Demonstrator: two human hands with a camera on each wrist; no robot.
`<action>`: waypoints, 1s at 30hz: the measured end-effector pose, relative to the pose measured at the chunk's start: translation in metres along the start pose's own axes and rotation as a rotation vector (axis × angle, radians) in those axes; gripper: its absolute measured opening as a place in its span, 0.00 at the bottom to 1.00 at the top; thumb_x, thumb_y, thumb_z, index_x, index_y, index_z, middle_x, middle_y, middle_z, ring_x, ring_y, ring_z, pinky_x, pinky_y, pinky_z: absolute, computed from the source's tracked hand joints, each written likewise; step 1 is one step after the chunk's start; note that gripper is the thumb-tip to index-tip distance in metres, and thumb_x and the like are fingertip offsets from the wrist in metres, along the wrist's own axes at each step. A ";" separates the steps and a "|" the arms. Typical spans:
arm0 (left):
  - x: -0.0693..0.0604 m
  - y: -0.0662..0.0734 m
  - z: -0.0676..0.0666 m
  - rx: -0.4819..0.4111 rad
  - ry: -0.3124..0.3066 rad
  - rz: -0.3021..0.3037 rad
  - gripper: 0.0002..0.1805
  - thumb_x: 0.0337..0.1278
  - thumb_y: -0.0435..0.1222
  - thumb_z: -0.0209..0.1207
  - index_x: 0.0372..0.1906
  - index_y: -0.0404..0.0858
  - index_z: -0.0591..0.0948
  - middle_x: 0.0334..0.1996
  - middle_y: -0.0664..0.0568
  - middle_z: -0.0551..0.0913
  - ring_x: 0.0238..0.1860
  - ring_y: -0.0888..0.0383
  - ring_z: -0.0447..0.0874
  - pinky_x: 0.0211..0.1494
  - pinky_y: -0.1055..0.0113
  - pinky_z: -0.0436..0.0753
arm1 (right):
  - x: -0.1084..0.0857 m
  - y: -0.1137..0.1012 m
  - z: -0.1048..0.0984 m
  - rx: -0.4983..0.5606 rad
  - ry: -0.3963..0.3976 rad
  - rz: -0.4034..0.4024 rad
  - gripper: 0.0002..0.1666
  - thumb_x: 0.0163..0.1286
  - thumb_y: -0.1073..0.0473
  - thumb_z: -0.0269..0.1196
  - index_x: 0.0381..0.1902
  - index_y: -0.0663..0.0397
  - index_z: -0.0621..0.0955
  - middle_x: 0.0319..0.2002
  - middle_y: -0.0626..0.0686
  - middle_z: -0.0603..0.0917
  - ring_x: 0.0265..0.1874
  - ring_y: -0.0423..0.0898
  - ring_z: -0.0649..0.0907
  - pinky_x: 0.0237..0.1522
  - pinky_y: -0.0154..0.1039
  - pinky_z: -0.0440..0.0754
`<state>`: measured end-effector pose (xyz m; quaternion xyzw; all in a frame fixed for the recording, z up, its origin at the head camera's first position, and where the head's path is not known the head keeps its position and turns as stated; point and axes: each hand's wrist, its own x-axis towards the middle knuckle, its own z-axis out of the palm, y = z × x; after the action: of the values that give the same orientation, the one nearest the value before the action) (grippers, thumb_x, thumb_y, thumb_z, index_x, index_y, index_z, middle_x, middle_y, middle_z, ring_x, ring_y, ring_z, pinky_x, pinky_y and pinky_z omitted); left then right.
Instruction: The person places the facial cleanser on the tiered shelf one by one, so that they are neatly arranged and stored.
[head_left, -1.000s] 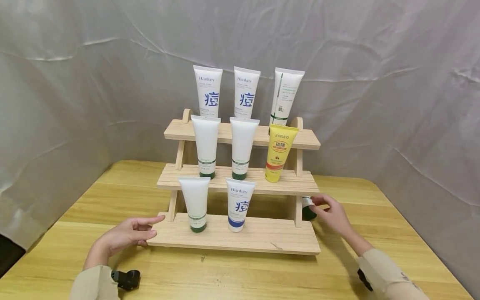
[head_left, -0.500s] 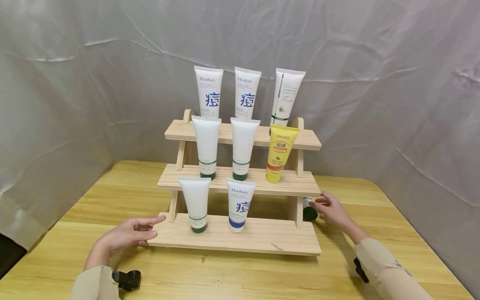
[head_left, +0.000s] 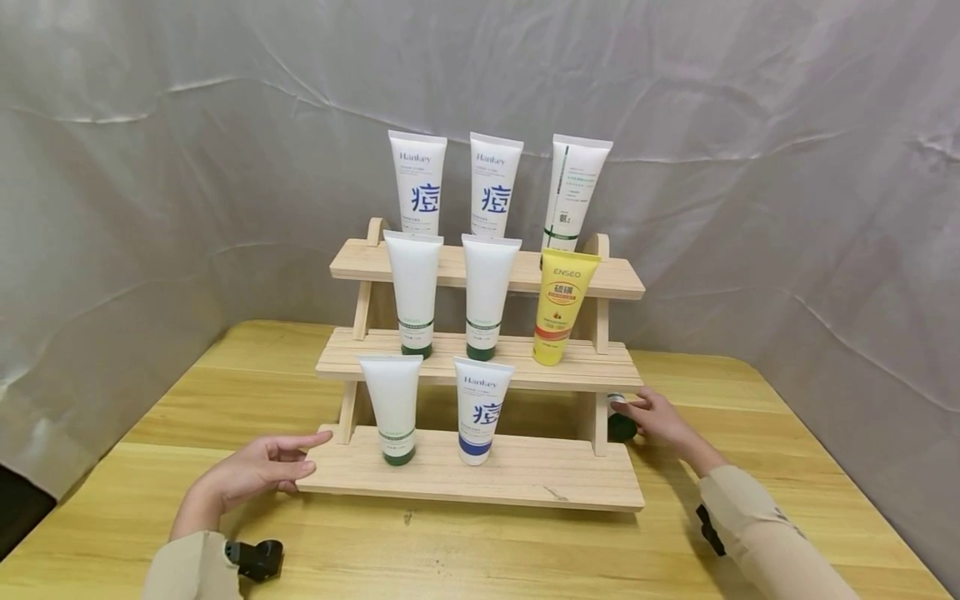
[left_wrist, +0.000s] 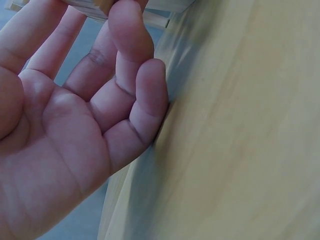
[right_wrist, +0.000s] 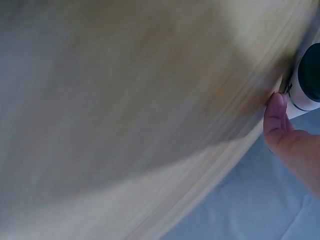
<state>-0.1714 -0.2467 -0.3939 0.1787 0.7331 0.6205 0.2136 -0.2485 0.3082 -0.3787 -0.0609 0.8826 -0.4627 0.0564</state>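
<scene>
In the head view a three-tier wooden display stand [head_left: 525,487] bears several squeeze tubes. My left hand [head_left: 251,473] grips the left end of its bottom board, an index finger over the top; its lower fingers curl in the left wrist view [left_wrist: 95,110]. Beside the stand's right upright, my right hand [head_left: 663,423] pinches a white tube with a dark green cap [head_left: 621,428]. In the right wrist view the fingertips meet the tube's side [right_wrist: 300,95] close to its cap. Most of that tube is hidden behind the stand and fingers.
On the bottom board stand a green-capped tube [head_left: 392,408] and a blue-banded tube [head_left: 480,408]. The middle tier holds two white tubes and a yellow tube [head_left: 562,308]. Three more stand on top. A grey cloth [head_left: 712,167] hangs behind the wooden table [head_left: 450,558].
My right hand has edged left and its fingers now cover more of the tube beside the stand. My left hand keeps its hold on the board.
</scene>
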 end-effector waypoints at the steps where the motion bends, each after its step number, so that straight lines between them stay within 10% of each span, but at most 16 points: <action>1: 0.000 0.000 0.000 0.002 0.003 -0.001 0.20 0.58 0.34 0.55 0.49 0.62 0.76 0.39 0.48 0.74 0.36 0.60 0.73 0.35 0.66 0.78 | 0.001 0.000 0.000 0.002 -0.001 0.008 0.34 0.66 0.52 0.55 0.60 0.70 0.61 0.51 0.74 0.70 0.22 0.44 0.72 0.27 0.38 0.74; 14: 0.001 -0.002 0.000 0.000 -0.002 0.016 0.20 0.58 0.33 0.54 0.50 0.61 0.76 0.38 0.48 0.74 0.33 0.62 0.72 0.33 0.69 0.77 | 0.007 0.001 0.005 0.007 0.023 -0.002 0.29 0.65 0.55 0.56 0.57 0.72 0.66 0.45 0.73 0.75 0.12 0.43 0.72 0.17 0.36 0.74; 30: 0.000 -0.002 0.000 -0.001 0.021 0.007 0.20 0.57 0.34 0.55 0.54 0.55 0.75 0.46 0.52 0.73 0.35 0.61 0.72 0.35 0.67 0.78 | 0.004 -0.005 0.008 0.080 -0.016 0.007 0.28 0.65 0.65 0.53 0.59 0.74 0.62 0.39 0.70 0.78 0.29 0.55 0.80 0.23 0.47 0.80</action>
<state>-0.1715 -0.2469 -0.3962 0.1748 0.7343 0.6234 0.2039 -0.2513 0.2983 -0.3797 -0.0592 0.8630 -0.4971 0.0676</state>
